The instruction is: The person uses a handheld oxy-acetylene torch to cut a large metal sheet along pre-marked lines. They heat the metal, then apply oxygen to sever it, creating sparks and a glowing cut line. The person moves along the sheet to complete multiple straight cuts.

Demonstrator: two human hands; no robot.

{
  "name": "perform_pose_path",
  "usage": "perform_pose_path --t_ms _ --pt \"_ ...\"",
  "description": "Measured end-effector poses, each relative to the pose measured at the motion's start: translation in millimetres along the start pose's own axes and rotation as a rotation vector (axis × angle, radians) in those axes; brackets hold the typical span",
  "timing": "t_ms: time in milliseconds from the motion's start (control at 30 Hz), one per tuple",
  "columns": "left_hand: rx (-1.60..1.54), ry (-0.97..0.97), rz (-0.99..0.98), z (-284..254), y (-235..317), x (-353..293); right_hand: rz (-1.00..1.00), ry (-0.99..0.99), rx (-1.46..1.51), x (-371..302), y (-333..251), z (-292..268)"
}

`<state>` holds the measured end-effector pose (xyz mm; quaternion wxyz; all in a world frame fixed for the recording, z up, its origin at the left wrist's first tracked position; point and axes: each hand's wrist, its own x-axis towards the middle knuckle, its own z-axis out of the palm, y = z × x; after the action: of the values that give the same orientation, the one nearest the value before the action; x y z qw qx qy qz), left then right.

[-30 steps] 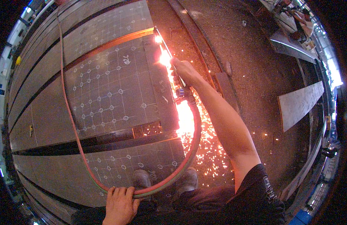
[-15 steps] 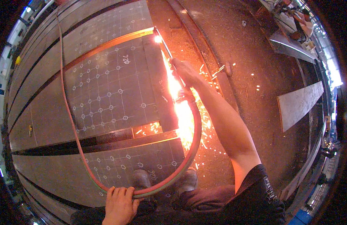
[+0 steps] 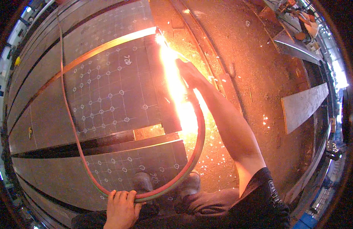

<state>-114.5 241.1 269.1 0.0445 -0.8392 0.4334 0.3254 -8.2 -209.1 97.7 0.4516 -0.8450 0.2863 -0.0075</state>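
While a steel plate [image 3: 140, 87] is lit along its edge by white-orange glare [image 3: 172, 82], a cutting torch [image 3: 158, 31] is gripped in the R hand [image 3: 188, 73], w/ fingers closed round its handle; fingertip detail is lost in the light. The torch lies along that edge: its head is seen beyond the hand, fwd & slightly L, and its rear end sits just behind the hand, nearer the body. Its long axis thus runs approx. fwd-to-back, tilted L at the far end. Nozzle seems aimed down at the plate, tho exact angle can't be told.

From behind the R hand, a red-green twin hose [image 3: 176, 180] is looped back to the L hand [image 3: 122, 206], by which it's held w/ fingers curled over. Chalk circles & grid lines are marked on the plate, L of the R hand. Sparks [image 3: 210, 160] are scattered on the floor [image 3: 256, 72] behind & R of it; a loose tapered plate [image 3: 305, 108] is seen well to its R.

Judged from this, hot cutting at the edge is in hand; a steady R wrist & enough hose slack are called for next.
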Motion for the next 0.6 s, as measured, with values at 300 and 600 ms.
perform_pose_path --t_ms 300,600 --pt "0.015 -0.006 0.001 -3 2 -1 0.279 -0.058 0.584 -3 -15 2" --pt "-0.007 -0.008 0.017 -3 1 0 -0.161 -0.019 0.191 1 11 2"
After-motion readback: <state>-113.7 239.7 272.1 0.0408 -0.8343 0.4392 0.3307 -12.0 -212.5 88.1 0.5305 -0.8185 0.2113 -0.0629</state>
